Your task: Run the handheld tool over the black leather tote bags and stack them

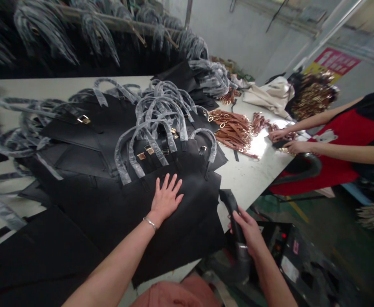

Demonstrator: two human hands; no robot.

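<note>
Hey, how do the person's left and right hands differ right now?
The left hand lies flat with fingers spread on a black handbag, while the right hand curls around a black handheld tool. The left wrist wears a metal bracelet; the right wrist shows none. Both hands are bare.

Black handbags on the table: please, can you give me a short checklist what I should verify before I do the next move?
Left hand flat on the top black handbag: ok.
Right hand gripping the black handheld tool: ok.
Bag corner inside the white table edge: not ok, it overhangs.
Plastic wrap on the bag handles: ok, in place.
Tool's power cable: cannot tell.
Co-worker's hands away from the bag: ok, by the brown straps.
</note>
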